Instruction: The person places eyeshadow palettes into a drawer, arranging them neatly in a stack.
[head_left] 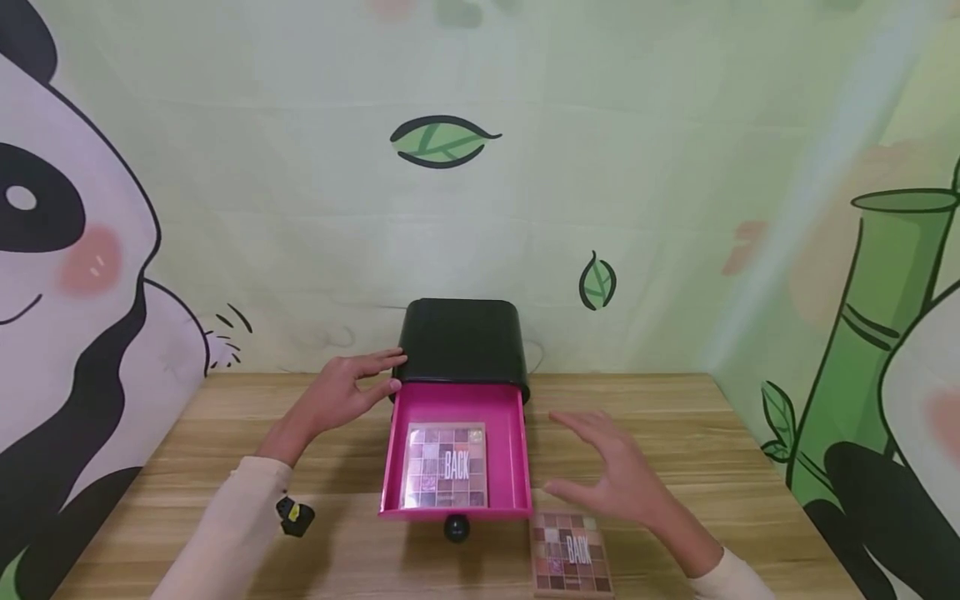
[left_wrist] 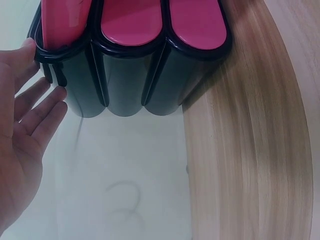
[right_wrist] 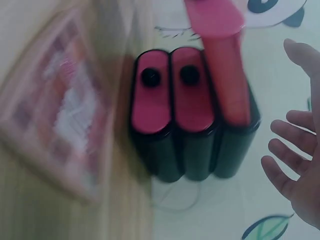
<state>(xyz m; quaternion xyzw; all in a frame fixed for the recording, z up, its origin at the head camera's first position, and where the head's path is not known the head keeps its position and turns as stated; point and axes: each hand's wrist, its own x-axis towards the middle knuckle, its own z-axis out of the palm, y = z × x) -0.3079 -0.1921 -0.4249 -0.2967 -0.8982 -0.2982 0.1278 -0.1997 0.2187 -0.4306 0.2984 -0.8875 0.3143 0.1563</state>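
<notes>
A black drawer unit [head_left: 461, 342] with three pink drawers stands at the back of the table. Its top drawer [head_left: 507, 450] is pulled out, and a palette in a grid of pinks and browns marked "BACK" [head_left: 446, 487] lies flat inside. My left hand [head_left: 341, 393] rests its fingertips against the unit's left side near the front edge, fingers extended. To the right of the drawer my right hand [head_left: 626, 475] hovers with fingers and thumb spread, holding nothing. Near it a second palette [head_left: 555, 575] of the same look lies on the table, front right of the drawer.
The wood-grain table [head_left: 675, 433] reaches back to a wall sheet [head_left: 645, 167] printed with pandas, leaves and bamboo. A black knob [head_left: 457, 528] juts from the open drawer's front. In the right wrist view the two lower drawers [right_wrist: 151, 110] are closed.
</notes>
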